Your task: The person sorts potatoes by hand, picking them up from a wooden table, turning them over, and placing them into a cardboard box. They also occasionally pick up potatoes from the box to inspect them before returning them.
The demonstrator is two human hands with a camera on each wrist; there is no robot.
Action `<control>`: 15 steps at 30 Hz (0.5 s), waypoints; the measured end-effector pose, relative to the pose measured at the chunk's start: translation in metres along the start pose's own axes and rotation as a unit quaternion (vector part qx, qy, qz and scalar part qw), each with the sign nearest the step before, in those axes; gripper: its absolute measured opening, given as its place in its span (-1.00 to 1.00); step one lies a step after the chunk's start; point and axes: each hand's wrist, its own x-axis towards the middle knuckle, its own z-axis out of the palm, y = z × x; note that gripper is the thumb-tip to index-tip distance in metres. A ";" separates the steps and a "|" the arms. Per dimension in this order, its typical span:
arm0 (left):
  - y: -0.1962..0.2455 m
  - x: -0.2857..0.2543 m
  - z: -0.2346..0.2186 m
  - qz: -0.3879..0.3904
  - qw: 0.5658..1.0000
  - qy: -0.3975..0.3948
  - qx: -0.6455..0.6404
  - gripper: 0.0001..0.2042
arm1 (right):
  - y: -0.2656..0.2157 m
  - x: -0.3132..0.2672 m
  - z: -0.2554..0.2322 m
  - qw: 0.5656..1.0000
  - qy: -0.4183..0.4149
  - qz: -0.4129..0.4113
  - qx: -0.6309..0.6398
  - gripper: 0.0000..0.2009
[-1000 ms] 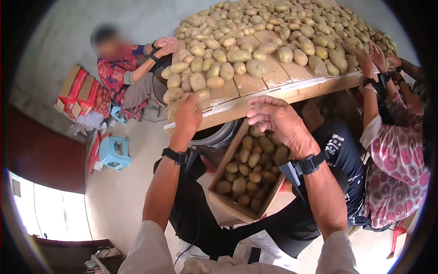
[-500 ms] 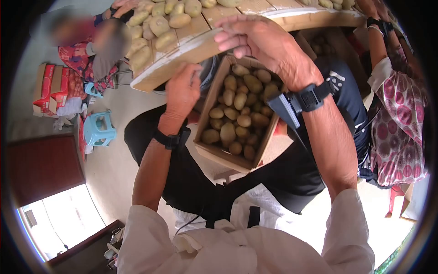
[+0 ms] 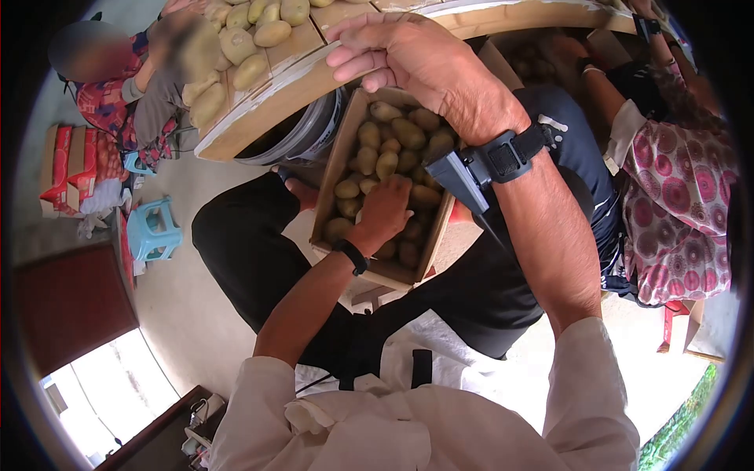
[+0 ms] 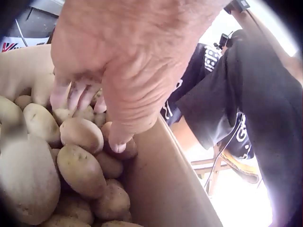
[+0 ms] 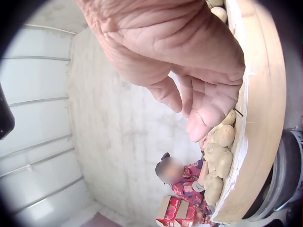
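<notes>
My left hand (image 3: pixel 383 208) reaches down into a cardboard box (image 3: pixel 382 274) filled with potatoes (image 3: pixel 407 133). In the left wrist view its fingers spread loosely over the pile, and the thumb lies against a potato (image 4: pixel 127 143) near the box wall; no potato is gripped. Up at the edge of a wooden table (image 3: pixel 250 124), my right hand (image 3: pixel 428 67) hovers with relaxed, slightly bent fingers. From the right wrist view, nothing shows between those fingers. More potatoes (image 3: pixel 272 33) lie on the tabletop at the left.
A bucket (image 3: pixel 302 133) stands under the table, left of the box. A person (image 3: pixel 118 102) sits at the far left beside red cartons (image 3: pixel 67 173). Blue stools (image 3: pixel 155 228) are on the floor. At the right, another person in a patterned garment (image 3: pixel 675 220) sits close.
My left hand has moved from the table edge down into the box. The right hand stays by the table edge with its fingers loose. The head view has tilted downward.
</notes>
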 end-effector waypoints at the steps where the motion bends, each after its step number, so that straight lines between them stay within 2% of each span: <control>1: 0.002 0.003 0.006 0.001 1.000 0.004 0.001 -0.43 | -0.001 0.001 0.000 1.000 -0.005 0.005 0.004 -0.71; 3: 0.001 0.012 0.020 0.024 1.000 -0.015 0.001 -0.49 | 0.000 0.001 0.001 1.000 -0.007 0.010 0.001 -0.71; 5: -0.020 0.026 0.078 0.048 0.996 0.057 -0.054 -0.61 | -0.007 -0.003 0.006 1.000 -0.009 0.025 0.009 -0.71; 7: -0.017 0.022 0.093 0.048 0.989 0.120 -0.075 -0.68 | -0.008 -0.007 0.008 0.999 -0.010 0.045 0.024 -0.73; 11: -0.016 0.018 0.088 0.076 0.986 0.149 0.001 -0.68 | -0.015 -0.010 0.015 0.997 -0.016 0.069 0.013 -0.75; 13: -0.010 0.015 0.077 0.084 0.988 0.110 0.068 -0.68 | -0.014 -0.010 0.017 0.997 -0.026 0.070 0.013 -0.75; 15: -0.006 0.010 0.069 0.091 0.985 0.104 0.104 -0.68 | -0.012 -0.011 0.015 0.996 -0.029 0.081 0.027 -0.77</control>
